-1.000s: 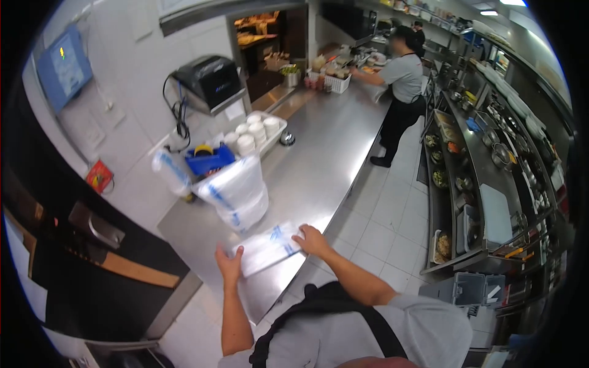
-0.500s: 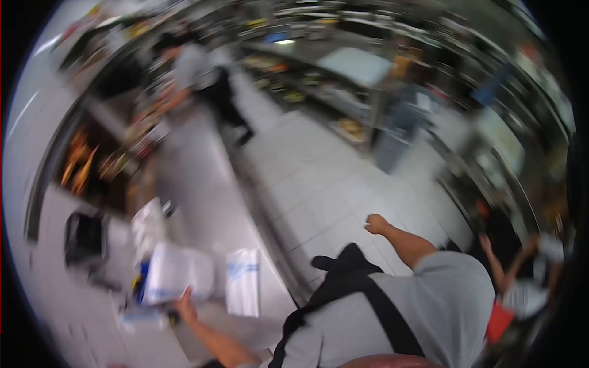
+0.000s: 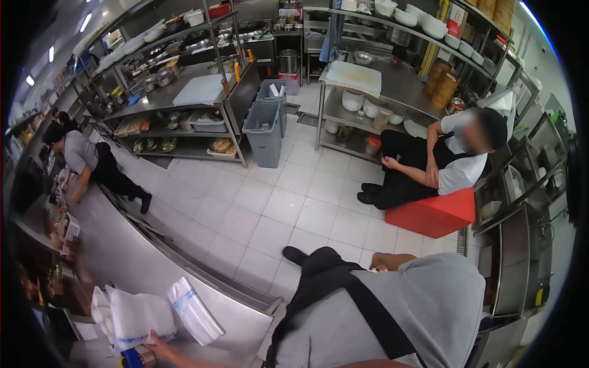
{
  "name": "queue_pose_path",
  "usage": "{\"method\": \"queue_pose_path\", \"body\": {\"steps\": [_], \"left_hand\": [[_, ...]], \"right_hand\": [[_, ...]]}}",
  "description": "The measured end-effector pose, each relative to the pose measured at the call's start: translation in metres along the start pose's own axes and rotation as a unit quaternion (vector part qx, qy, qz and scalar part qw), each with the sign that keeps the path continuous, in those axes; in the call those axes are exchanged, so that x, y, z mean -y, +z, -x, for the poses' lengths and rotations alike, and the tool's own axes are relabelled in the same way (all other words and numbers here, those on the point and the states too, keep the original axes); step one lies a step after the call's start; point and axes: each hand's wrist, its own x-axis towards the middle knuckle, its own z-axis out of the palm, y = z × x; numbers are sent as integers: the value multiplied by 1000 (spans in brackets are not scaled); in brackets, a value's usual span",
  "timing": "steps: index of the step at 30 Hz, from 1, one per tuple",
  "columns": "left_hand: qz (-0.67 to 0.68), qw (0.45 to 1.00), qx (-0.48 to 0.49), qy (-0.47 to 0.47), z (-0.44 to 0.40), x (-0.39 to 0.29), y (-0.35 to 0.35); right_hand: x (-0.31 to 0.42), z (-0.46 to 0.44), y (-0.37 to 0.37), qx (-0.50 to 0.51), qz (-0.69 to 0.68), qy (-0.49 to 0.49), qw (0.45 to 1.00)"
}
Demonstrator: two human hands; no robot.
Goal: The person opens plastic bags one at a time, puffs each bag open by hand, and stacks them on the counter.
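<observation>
My left hand (image 3: 161, 348) is at the lower left of the view. Its extended finger touches the edge of a folded white bundle (image 3: 142, 316) with blue marks on it, and the hand looks open. A flat pack of clear plastic bags with a blue stripe (image 3: 196, 311) lies on the steel counter just right of the bundle. Below the bundle, close to my left hand, is a blue and yellow item (image 3: 131, 357), partly cut off. My right hand (image 3: 380, 265) is low beside my body, its fingers curled; my shirt hides part of it, and any contents cannot be made out.
The steel counter (image 3: 132, 245) runs along the left, where a co-worker (image 3: 83, 156) leans over it. Another person (image 3: 454, 153) sits on a red box (image 3: 432, 213) at right. Grey bins (image 3: 262, 138) stand between two steel tables with white cutting boards (image 3: 354, 78).
The view has swung right and sharpened, bringing the seated person fully in. My right arm has drawn back from its outstretched position toward my body. My left hand stays by the white bundle.
</observation>
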Motion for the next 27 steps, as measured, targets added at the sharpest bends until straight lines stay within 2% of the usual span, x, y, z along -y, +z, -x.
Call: {"method": "queue_pose_path", "body": {"steps": [1, 2, 4, 6, 9, 14, 15, 16, 17, 18, 19, 20, 21, 22, 23, 24, 26, 27], "left_hand": [[-38, 998, -54, 1, 9, 2, 12], [-96, 988, -120, -6, 23, 8, 28], [-296, 946, -73, 110, 62, 45, 55], [-522, 829, -112, 164, 161, 13, 109], [-669, 738, 5, 83, 245, -24, 152], [-656, 748, 59, 86, 227, -12, 138], [-648, 754, 69, 79, 220, -12, 136], [-648, 753, 76, 79, 208, -2, 134], [-652, 750, 93, 55, 202, -3, 134], [-652, 749, 115, 26, 199, -13, 135], [-647, 750, 136, -10, 203, -35, 141], [-643, 753, 140, -1, 193, -20, 138], [-699, 700, 145, 8, 184, -5, 141], [-671, 735, 101, 7, 184, -9, 146], [-689, 718, 90, 51, 192, -23, 159], [-668, 738, 59, 76, 199, -35, 181], [-599, 787, 70, 131, 213, -68, 227], [-557, 806, 106, 169, 221, -80, 245]], "right_hand": [[1, 8, 5, -38, 35, 79, 996], [9, 8, 3, -40, 6, 76, 996], [2, 10, 6, -40, -54, 79, 995], [-9, -30, 15, -34, -102, 87, 990], [11, -54, 12, -5, -129, 69, 989], [36, -74, -27, -8, -41, -57, 997], [45, -72, -41, 10, 58, -76, 995], [57, -68, -60, 28, 156, -96, 983], [67, -65, -80, -10, 266, -202, 942], [77, -62, -100, -41, 371, -308, 875], [89, -58, -122, -80, 307, -380, 869], [108, -52, -146, -110, 240, -453, 852], [143, -35, -178, -87, 247, -464, 846], [182, -24, -208, -57, 249, -477, 841], [210, -41, -231, -59, 224, -524, 820], [249, -3, -261, -87, 168, -515, 836], [308, 34, -301, -163, -1, -511, 844], [324, 26, -306, -187, -123, -506, 833]]}}
